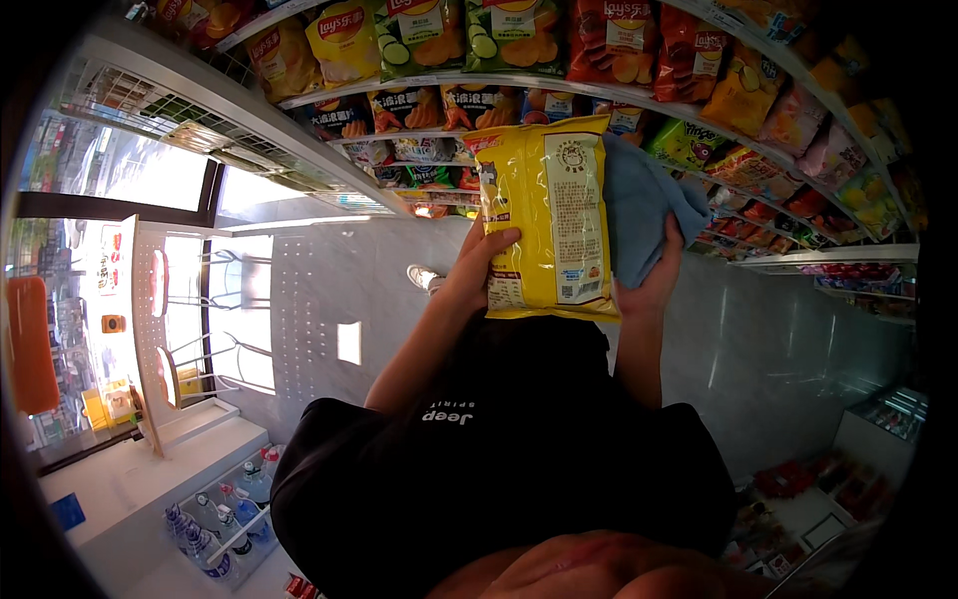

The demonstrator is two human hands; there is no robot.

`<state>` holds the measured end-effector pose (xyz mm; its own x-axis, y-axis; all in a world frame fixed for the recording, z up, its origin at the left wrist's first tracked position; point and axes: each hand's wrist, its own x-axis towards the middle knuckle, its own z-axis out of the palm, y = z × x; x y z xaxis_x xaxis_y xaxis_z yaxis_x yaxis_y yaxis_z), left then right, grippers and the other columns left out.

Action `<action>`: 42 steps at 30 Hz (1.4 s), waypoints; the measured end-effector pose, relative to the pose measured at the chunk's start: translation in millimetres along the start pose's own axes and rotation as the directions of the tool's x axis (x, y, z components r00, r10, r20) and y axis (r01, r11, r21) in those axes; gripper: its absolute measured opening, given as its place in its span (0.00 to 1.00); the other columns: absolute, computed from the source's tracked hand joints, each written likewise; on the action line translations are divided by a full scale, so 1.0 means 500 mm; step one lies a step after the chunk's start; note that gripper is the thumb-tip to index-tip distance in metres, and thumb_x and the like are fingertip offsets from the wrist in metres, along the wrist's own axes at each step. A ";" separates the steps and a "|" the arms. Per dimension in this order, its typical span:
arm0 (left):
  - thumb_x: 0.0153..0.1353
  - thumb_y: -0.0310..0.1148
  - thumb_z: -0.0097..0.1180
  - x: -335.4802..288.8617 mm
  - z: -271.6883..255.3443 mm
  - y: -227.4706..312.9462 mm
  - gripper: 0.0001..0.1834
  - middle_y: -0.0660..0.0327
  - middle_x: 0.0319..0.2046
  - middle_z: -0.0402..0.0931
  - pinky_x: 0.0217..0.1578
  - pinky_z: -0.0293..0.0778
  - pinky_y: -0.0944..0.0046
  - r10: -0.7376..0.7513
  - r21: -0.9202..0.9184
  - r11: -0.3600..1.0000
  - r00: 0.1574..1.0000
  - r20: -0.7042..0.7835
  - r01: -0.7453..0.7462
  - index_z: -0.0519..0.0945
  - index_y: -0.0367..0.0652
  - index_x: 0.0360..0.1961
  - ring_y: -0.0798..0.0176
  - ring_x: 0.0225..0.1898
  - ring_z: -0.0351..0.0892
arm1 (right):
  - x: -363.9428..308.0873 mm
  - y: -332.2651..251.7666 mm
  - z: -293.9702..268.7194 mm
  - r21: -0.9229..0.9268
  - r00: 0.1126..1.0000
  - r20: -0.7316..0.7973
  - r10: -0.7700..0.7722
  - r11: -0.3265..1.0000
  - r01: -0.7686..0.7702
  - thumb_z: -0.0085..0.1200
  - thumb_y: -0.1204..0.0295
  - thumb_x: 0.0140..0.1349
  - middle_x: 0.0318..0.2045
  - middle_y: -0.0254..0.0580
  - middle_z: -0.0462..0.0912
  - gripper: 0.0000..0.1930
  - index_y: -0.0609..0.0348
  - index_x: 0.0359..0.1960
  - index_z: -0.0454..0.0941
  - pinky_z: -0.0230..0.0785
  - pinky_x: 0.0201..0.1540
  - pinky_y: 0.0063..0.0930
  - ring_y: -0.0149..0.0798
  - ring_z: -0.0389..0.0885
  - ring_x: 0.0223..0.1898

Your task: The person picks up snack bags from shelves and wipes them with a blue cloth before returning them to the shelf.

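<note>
Held up at frame centre before the shelves (519, 85): yellow bag (544, 215) pinched in left hand (479, 265), blue cloth (639, 210) gripped in right hand (649, 285), best wiped gently, uncrushed.

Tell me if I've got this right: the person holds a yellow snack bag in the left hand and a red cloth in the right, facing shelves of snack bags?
Not quite. The head view shows the cloth in the right hand is blue, not red. The left hand does hold the yellow snack bag, facing the shelves of snack bags.
</note>
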<state>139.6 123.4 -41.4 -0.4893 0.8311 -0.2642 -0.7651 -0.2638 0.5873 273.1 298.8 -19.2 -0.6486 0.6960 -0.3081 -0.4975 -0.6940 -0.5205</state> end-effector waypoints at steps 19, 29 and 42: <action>0.58 0.29 0.63 0.033 0.031 0.100 0.37 0.55 0.50 0.72 0.47 0.75 0.64 0.151 0.692 0.708 0.987 0.049 -0.143 0.56 0.41 0.65 0.63 0.49 0.75 | 0.008 0.075 0.095 -0.624 0.572 0.771 -0.280 -0.153 0.766 0.52 0.68 0.59 0.65 0.45 0.66 0.24 0.59 0.58 0.72 0.47 0.69 0.51 0.50 0.58 0.69; 0.54 0.36 0.67 0.087 0.009 0.134 0.47 0.47 0.60 0.66 0.55 0.70 0.54 0.105 0.805 0.416 0.902 0.419 -0.422 0.51 0.40 0.68 0.51 0.59 0.71 | -0.044 0.119 0.117 -0.548 0.538 0.830 -0.147 -0.396 0.737 0.51 0.63 0.59 0.65 0.43 0.67 0.24 0.58 0.57 0.73 0.47 0.68 0.52 0.53 0.58 0.69; 0.54 0.26 0.64 0.079 0.005 0.045 0.45 0.52 0.62 0.63 0.60 0.64 0.60 0.067 0.816 0.508 0.958 0.281 -0.275 0.51 0.39 0.69 0.60 0.62 0.65 | 0.027 0.043 0.091 -0.493 0.496 0.862 -0.108 -0.404 0.770 0.48 0.64 0.59 0.64 0.37 0.68 0.19 0.59 0.50 0.77 0.48 0.69 0.52 0.49 0.58 0.69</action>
<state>104.3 151.5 -36.5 -0.4023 0.9155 0.0009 0.0870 0.0373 0.9955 227.4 284.6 1.8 -0.7642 0.2610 0.5898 -0.0143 0.9074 -0.4201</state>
